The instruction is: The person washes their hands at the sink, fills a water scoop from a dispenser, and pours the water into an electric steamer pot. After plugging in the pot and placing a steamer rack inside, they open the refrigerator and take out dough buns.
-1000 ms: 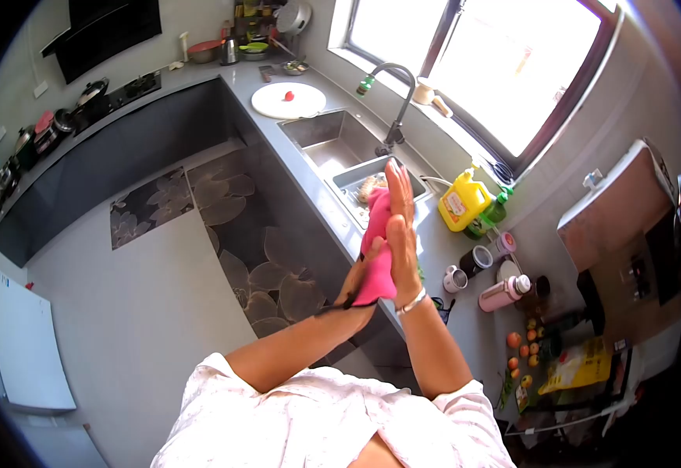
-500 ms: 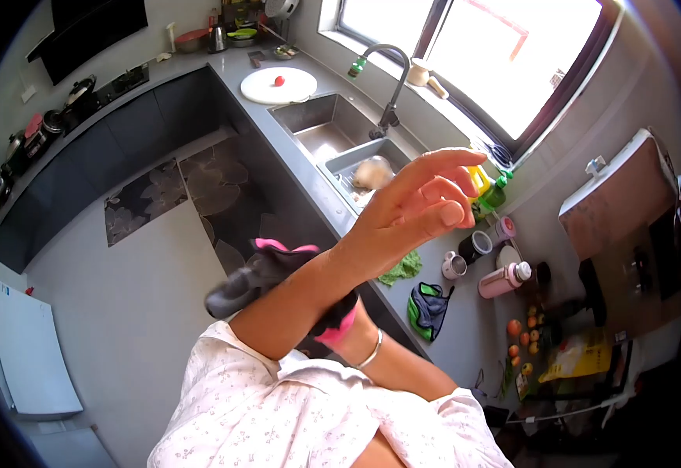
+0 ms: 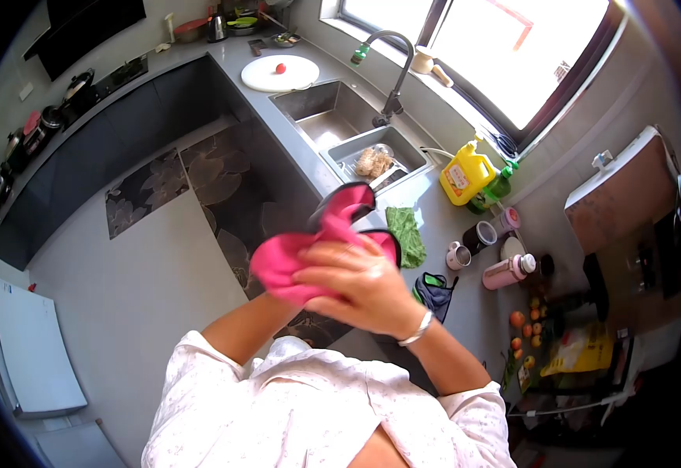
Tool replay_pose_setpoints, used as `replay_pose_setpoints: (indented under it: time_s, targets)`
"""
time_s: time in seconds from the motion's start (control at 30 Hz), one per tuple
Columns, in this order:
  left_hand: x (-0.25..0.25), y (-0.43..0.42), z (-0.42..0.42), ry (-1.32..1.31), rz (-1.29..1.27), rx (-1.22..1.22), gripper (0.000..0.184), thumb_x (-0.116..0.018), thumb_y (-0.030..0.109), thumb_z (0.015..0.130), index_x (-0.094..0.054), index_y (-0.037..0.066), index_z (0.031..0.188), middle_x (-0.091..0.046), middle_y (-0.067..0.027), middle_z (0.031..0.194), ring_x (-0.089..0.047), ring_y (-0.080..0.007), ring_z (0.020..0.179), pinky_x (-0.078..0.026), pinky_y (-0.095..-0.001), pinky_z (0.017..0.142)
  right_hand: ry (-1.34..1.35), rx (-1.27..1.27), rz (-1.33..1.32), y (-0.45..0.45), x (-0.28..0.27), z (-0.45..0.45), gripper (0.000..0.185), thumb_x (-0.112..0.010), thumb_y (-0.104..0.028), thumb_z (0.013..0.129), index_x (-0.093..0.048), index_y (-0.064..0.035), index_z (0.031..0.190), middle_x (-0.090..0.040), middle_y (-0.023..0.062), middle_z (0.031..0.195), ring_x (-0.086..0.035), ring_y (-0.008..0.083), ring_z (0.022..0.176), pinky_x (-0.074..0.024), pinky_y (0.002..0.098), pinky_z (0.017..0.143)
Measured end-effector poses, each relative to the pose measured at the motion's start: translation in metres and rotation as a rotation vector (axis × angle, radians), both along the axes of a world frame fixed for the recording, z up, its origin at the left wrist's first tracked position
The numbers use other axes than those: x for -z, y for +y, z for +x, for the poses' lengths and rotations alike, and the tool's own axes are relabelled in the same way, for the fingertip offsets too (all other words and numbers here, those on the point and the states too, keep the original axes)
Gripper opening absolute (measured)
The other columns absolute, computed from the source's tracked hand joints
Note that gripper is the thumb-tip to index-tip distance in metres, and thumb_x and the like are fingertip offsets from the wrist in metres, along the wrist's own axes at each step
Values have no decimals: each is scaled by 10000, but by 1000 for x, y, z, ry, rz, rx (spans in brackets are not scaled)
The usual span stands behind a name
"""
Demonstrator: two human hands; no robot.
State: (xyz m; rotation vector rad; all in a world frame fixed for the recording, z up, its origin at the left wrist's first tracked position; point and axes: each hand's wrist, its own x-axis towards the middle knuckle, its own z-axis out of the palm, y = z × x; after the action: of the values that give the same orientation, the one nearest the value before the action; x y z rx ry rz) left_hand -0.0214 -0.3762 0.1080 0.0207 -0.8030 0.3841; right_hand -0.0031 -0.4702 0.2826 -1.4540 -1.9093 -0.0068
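Centrally, against the grey counter edge as seen from above, a pink cloth, bunched over the left forearm's far end. Left hand covered by it; whether spread or closed, cannot tell. Right hand lies across the near side, palm down, fingers close together and touching the cloth; any pinch underneath is hidden.

Handling, judged by eye: light, soft, perhaps lightly padded; bends readily, unlikely to break, little reason to slip on dry skin. Best hold: the broad pink body at its left, whole palm. Next, the upper flap. Last, the bound rim, good for a fingertip pinch but apt to twist.

Looks: broad area vivid pink, rounded at left, blurred in places. Smaller, the upper flap rises towards the sink, dark grey or black showing along it. Smallest, narrow black edging, curving at upper right of the cloth.
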Motion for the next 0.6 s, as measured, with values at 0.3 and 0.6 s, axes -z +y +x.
replay_pose_setpoints:
  time_s: [0.3,0.6]
  targets:
    - [-89,16,-75,793,1996,-1038,315,-627,102,834,-573,21,1133,-624,-131,1081,-612,-257,981,-473,-325,877,-115,452,92,-2,29,50,187,-574,-158,893,-675,-10,838,-689,115,855,-639,261,891,-414,428,913]
    - [-96,23,-43,15,-216,352,578,-501,272,978,-252,155,1486,-578,-101,1110,-603,-193,920,-504,-294,823,1346,-363,-60,18,7,-23,605,-597,-143,906,-337,-105,1452,-475,80,1311,-480,186,1102,-337,329,1012]
